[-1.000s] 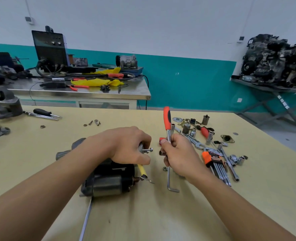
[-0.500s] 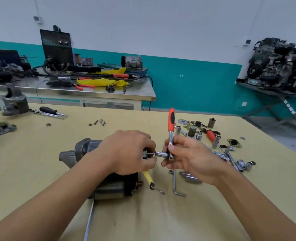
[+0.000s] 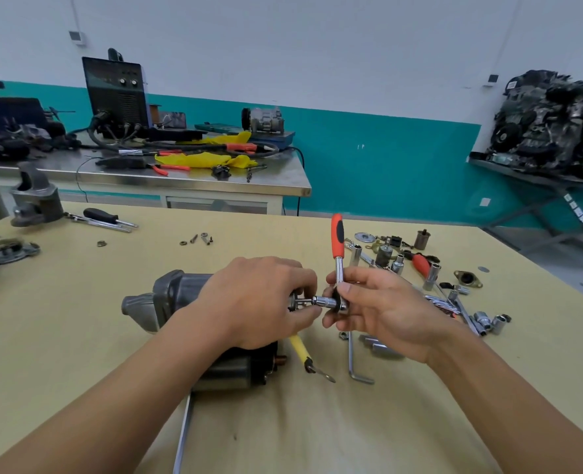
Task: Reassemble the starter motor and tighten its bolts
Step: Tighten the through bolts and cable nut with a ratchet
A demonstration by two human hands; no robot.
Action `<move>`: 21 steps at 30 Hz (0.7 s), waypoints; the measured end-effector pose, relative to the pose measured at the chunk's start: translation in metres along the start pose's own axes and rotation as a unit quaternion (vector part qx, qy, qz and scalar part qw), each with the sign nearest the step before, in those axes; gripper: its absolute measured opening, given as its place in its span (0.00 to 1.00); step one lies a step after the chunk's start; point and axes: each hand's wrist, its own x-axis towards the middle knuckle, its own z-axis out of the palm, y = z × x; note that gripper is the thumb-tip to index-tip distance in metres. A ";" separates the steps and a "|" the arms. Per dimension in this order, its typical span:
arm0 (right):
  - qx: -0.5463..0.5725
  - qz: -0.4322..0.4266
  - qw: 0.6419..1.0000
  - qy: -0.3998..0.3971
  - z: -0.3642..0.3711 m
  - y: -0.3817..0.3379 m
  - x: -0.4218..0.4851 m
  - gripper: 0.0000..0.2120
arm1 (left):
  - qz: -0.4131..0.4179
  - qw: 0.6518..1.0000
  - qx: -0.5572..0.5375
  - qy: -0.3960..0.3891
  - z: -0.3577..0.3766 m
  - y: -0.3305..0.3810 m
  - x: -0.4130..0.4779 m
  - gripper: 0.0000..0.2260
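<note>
The grey and black starter motor (image 3: 170, 295) lies on its side on the yellow table (image 3: 78, 336), largely under my left arm. My left hand (image 3: 259, 302) rests on the motor's right end, and its fingertips pinch a bolt (image 3: 300, 301) sticking out to the right. My right hand (image 3: 379, 309) grips the head of a ratchet wrench (image 3: 338, 248), whose orange handle points up. The ratchet's socket (image 3: 322, 301) sits on the bolt's end. A yellow-sleeved wire (image 3: 300, 350) hangs from the motor near a copper terminal (image 3: 281, 360).
An Allen key (image 3: 353, 362) lies below my right hand. Sockets, spanners and small parts (image 3: 430, 271) are scattered to the right. A few loose bolts and nuts (image 3: 201, 239) lie farther back. A screwdriver (image 3: 105, 218) and a cast housing (image 3: 37, 196) sit far left. A steel bench (image 3: 180, 179) stands behind.
My right hand has brought the ratchet leftward and its socket has met the bolt held by my left hand. The view has shifted a little.
</note>
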 end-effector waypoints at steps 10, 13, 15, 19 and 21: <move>-0.075 -0.023 0.997 0.003 -0.006 -0.002 -0.003 0.22 | 0.040 0.999 0.005 -0.028 -0.002 0.001 -0.004 0.11; -0.160 -0.099 0.982 0.002 -0.013 -0.005 -0.007 0.17 | 0.043 0.999 0.009 -0.029 -0.002 0.001 -0.004 0.11; -0.162 -0.124 0.979 -0.003 -0.012 -0.005 -0.009 0.15 | 0.043 0.999 0.013 -0.024 -0.002 0.001 -0.005 0.11; -0.092 -0.051 0.994 0.041 0.001 0.000 -0.002 0.15 | 0.028 0.999 0.017 -0.017 0.000 0.001 -0.005 0.14; -0.048 0.014 0.997 0.053 0.006 0.003 0.002 0.20 | 0.029 0.999 0.013 -0.017 0.001 0.002 -0.005 0.15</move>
